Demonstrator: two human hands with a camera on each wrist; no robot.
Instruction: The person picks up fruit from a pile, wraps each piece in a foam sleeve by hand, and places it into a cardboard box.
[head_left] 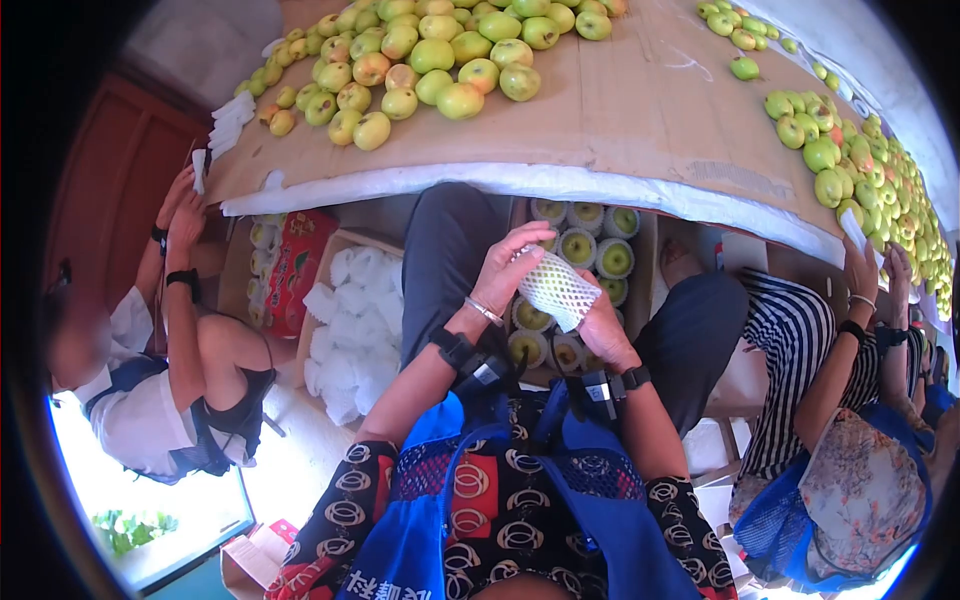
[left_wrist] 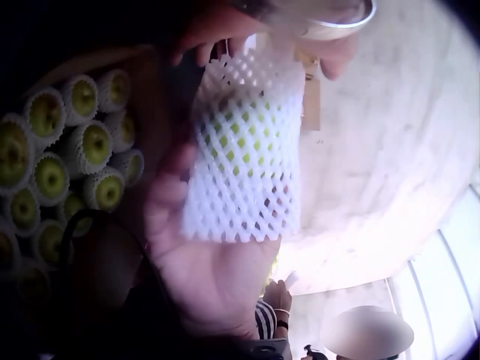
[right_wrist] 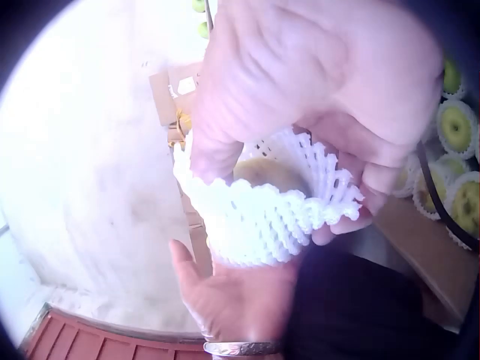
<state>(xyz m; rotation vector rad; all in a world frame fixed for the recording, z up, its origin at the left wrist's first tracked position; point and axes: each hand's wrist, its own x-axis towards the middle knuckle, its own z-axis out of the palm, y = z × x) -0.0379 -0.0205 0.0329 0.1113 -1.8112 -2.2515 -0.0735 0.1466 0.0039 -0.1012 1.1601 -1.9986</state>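
A white foam net sleeve (head_left: 556, 286) with a green apple (left_wrist: 244, 142) inside is held between my two hands, above a box of sleeved apples. My left hand (head_left: 503, 272) grips its upper left end, fingers wrapped over the mesh. My right hand (head_left: 606, 328) holds the opposite end. Seen from the right wrist, the right thumb reaches inside the sleeve's open rim while the fingers pinch from outside. Part of the apple's brownish-green top (right_wrist: 270, 174) shows within that opening.
Below stands a cardboard box of sleeved apples (head_left: 578, 247); left of it, a box of white foam sleeves (head_left: 355, 320). Loose apples (head_left: 433, 55) pile on the cardboard-covered table (head_left: 620, 120) ahead. People sit on both sides, their hands (head_left: 183, 222) at the table edge.
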